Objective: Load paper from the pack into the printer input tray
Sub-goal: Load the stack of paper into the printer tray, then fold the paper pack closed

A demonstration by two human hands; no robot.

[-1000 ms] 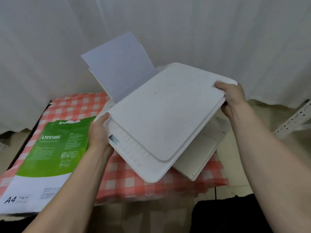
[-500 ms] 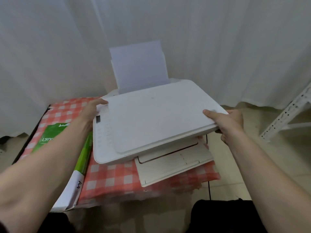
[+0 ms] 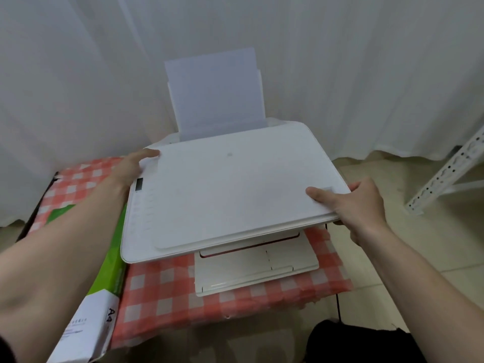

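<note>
A: Printer?
B: White, on the checked cloth. Left hand flat on its back-left corner, fingers spread. Right hand clamps the front-right edge, thumb on top.
A: Paper?
B: Upright in the rear input tray. Pack lies left, touching the printer.

White curtains hung in soft folds across the whole back of the room, reaching a pale tiled floor. A white perforated metal rack leaned at the right; a red-checked cloth covered the low table
</note>
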